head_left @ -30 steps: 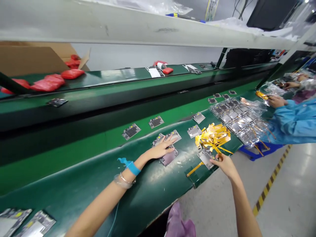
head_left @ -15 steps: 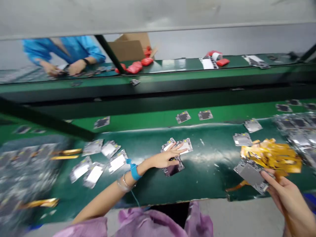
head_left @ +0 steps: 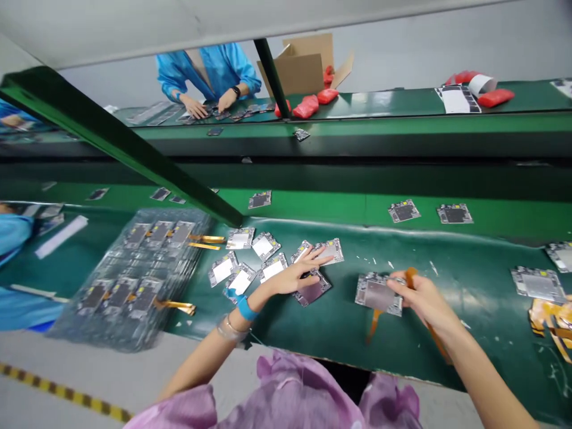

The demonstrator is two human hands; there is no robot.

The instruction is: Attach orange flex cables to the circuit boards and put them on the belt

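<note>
Seemingly mid-handling: grips a circuit board (head_left: 375, 294) in right fingers (head_left: 402, 289), holds left fingers (head_left: 319, 263) spread over other boards (head_left: 314, 292); next calls for steadiness.

1 camera, worn on the head, looks forward and down across the desk (head_left: 339, 325), with the wearer's purple clothing (head_left: 290, 396) at the bottom edge. It sits near, above the left hand (head_left: 295, 277) and right hand (head_left: 422, 298), facing a pale wall (head_left: 402, 53) beyond.

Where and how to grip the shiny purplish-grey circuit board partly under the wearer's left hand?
I'd pinch the board at its right corner, coming from the right: that corner points out over green mat, while the left hand covers its far-left part and other silver boards lie beyond.
</note>
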